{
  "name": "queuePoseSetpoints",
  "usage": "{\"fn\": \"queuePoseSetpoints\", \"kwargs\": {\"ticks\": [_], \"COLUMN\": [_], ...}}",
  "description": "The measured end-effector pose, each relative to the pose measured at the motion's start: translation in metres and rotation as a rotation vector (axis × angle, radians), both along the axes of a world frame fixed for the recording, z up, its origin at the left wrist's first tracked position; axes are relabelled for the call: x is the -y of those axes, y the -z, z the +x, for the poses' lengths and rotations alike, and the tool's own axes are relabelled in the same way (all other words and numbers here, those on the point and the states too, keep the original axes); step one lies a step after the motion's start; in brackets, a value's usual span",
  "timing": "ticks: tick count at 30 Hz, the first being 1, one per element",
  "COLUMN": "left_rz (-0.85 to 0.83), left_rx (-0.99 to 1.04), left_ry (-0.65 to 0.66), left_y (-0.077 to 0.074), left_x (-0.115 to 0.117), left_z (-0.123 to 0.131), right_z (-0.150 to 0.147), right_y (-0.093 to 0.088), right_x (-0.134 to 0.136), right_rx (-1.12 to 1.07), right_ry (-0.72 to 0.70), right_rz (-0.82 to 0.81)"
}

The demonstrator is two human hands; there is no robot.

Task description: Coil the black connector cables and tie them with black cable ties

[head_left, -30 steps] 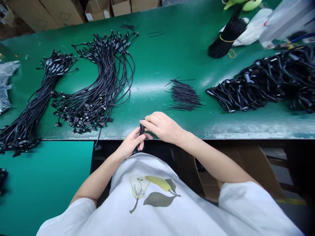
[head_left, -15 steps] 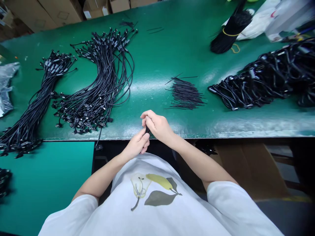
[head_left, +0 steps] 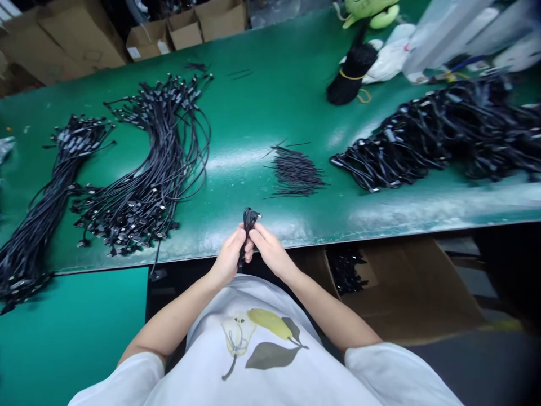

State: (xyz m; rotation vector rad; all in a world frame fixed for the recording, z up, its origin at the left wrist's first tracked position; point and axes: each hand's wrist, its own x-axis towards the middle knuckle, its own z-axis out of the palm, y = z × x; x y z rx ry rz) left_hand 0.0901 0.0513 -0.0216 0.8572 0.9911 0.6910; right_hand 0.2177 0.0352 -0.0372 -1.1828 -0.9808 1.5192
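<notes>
My left hand point(head_left: 229, 260) and my right hand point(head_left: 267, 250) meet at the near edge of the green table point(head_left: 270, 107). Both are closed around one small folded black cable point(head_left: 248, 220), whose looped end and plug stick up above my fingers. Just beyond my hands lies a small heap of short black twist ties point(head_left: 294, 171). A fan of loose black cables point(head_left: 152, 169) lies to the left, and a second long bundle point(head_left: 46, 192) lies further left.
A big tangled pile of black cables point(head_left: 439, 135) fills the right of the table. A banded bunch of black ties point(head_left: 351, 73) and white bags lie at the far right. Cardboard boxes point(head_left: 147, 39) stand behind. An open carton point(head_left: 401, 293) sits under the table.
My right hand has drawn back from on top of the cable to beside my left hand, and the folded cable now stands up between them. The camera view has shifted to the right.
</notes>
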Motion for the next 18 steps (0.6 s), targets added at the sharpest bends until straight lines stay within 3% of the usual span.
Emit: {"fn": "queuePoseSetpoints", "kwargs": {"ticks": [4,9,12,15,18], "left_rz": [0.253,0.361,0.316,0.285,0.274], "left_rx": [-0.263,-0.397,-0.455,-0.491,-0.521], "left_ry": [0.258,0.374,0.307,0.165,0.066], "left_y": [0.004,0.000,-0.001,0.005,0.010], "left_x": [-0.005,-0.012,-0.018,-0.025,-0.029], "left_z": [0.002,-0.007,-0.029,-0.058,-0.080], "right_z": [0.008,0.044,0.109,0.196,0.268], "right_y": [-0.004,-0.012,-0.022,-0.038,-0.051], "right_x": [0.002,-0.009,-0.026,-0.050,-0.074], "right_rx": [0.043,0.254,0.745,1.297,1.533], "right_ry": [0.057,0.108,0.224,0.479,0.598], "right_rz": [-0.005,0.077,0.139,0.119,0.043]}}
